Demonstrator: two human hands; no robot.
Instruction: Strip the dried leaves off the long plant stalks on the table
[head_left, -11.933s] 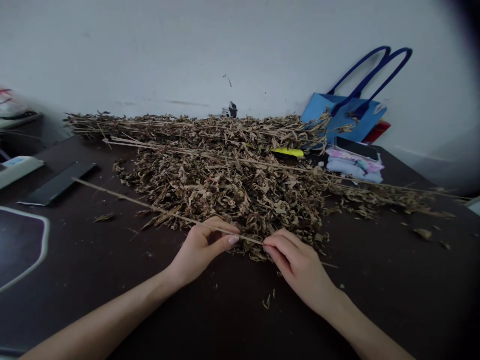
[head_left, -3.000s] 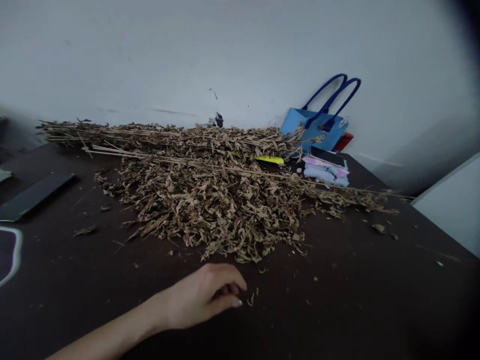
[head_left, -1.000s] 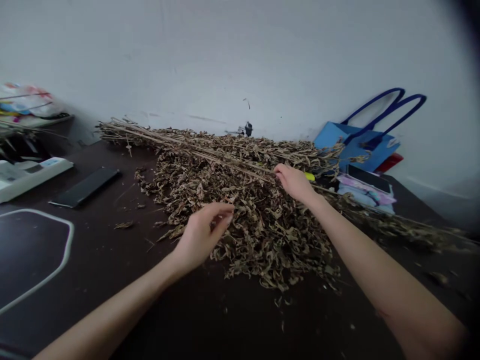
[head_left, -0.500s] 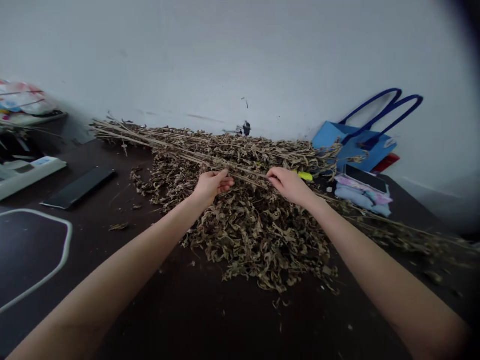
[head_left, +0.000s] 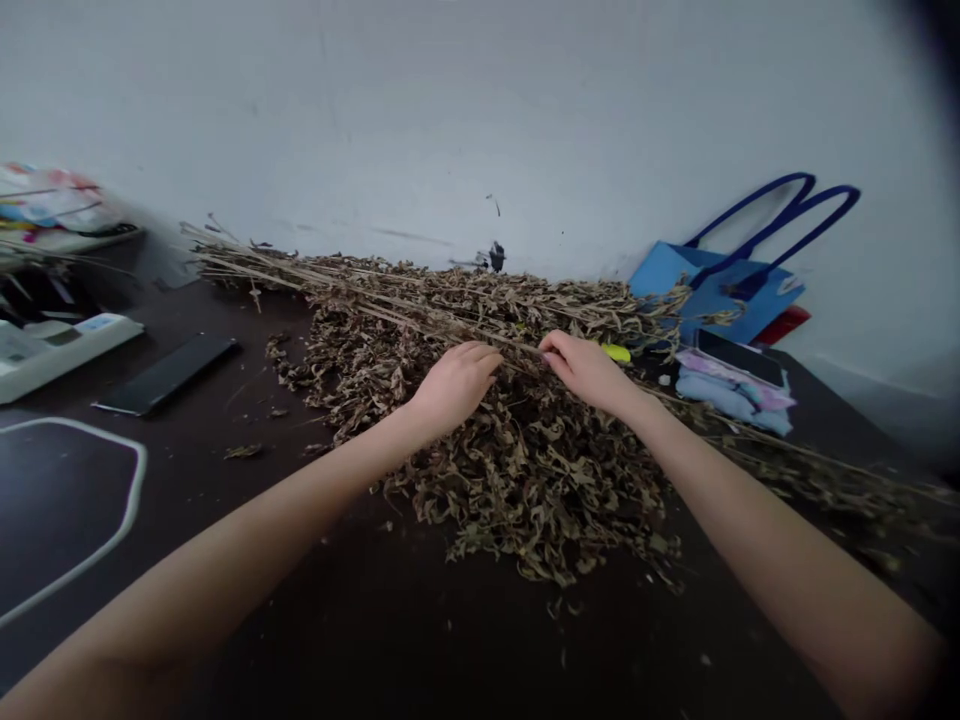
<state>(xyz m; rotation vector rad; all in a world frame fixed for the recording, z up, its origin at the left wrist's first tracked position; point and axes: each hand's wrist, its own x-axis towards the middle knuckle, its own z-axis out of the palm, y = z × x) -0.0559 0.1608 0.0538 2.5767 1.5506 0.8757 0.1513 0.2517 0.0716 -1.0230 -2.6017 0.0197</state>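
Note:
A heap of dried, curled leaves (head_left: 525, 490) lies in front of me, with long dry plant stalks (head_left: 315, 280) stretched across its far side. My right hand (head_left: 589, 370) is closed, thumb and fingers pinching a thin dry stalk at the heap's upper right. Just left of it, my left hand (head_left: 459, 383) is turned back-up over the leaves and stalks. Its fingers are bent and held together, tips pointing toward my right hand. What lies under those fingers is hidden.
Leaning on the wall at right is a blue bag (head_left: 720, 290). A phone (head_left: 739, 358) rests on folded cloth (head_left: 724, 390). More stalks (head_left: 825, 490) lie at right. On the left are a dark flat slab (head_left: 169, 373), a white power strip (head_left: 67, 350) and a white cable (head_left: 135, 490).
My left hand has turned from palm-inward to back-up and shifted slightly right, toward my right hand. The right hand keeps its pinch on the stalk. The view has shifted slightly.

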